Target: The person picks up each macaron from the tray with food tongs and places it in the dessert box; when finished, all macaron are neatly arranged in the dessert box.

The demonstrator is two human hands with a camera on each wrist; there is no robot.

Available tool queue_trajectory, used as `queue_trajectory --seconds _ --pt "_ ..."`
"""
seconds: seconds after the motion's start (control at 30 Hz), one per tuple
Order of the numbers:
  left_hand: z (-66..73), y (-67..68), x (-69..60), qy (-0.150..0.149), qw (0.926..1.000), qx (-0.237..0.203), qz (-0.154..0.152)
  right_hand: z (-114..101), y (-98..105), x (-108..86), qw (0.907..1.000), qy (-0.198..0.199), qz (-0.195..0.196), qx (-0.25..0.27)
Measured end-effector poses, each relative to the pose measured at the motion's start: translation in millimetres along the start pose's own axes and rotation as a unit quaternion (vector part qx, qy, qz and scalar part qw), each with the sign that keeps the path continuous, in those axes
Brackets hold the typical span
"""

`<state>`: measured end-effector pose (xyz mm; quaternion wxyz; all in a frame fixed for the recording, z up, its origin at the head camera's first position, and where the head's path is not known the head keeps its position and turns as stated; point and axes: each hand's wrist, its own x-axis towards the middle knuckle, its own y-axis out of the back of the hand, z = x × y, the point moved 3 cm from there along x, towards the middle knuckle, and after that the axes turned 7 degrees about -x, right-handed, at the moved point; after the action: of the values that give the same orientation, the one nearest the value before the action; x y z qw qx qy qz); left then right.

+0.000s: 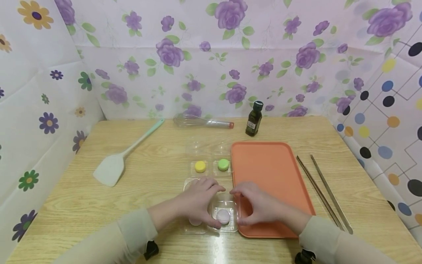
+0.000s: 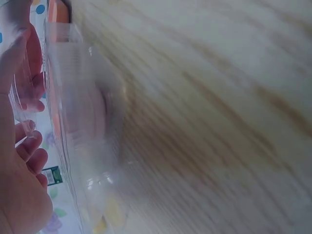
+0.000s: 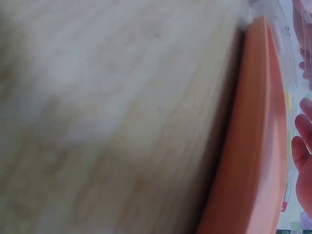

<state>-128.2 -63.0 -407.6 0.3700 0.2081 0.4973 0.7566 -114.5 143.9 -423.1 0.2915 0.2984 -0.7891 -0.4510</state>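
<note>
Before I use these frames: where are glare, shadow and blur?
Head view: mostly sharp, with a white glare streak on the wood-grain table in front of the clear plastic container; left wrist view: table grain smeared, container hazy, with small bright glints; right wrist view: table badly blurred, dark shadow along the orange tray.

Pink disc (image 1: 195,222), perhaps macaron, partly hidden, bottle label (image 1: 251,125) unreadable
</note>
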Motion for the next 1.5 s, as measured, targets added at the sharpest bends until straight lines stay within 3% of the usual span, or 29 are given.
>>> queue_trajectory --seconds 0.4,0.67,0.97,1.5 --pt "6.0 -8.0 -5.7 -0.028 0.9975 0.063 -0.014 -8.3 -9.3 -5.7 0.9971 -0.021 -0.049 -0.053" --pt "7.3 -11.9 -7.1 -0.058 0.9938 0.095 -0.002 -11.8 -13.4 -5.7 0.9950 0.005 -0.029 -0.096" --pt "5.7 -16.3 -7.3 -0.066 0.9907 0.120 0.004 -11.6 -17.6 -4.6 0.9955 -0.008 -0.026 -0.091" --pt "2.3 -9.0 -11.2 -0.090 0.9874 0.130 0.001 -14.8 -16.2 1.0 0.9937 -0.022 -0.027 -0.106"
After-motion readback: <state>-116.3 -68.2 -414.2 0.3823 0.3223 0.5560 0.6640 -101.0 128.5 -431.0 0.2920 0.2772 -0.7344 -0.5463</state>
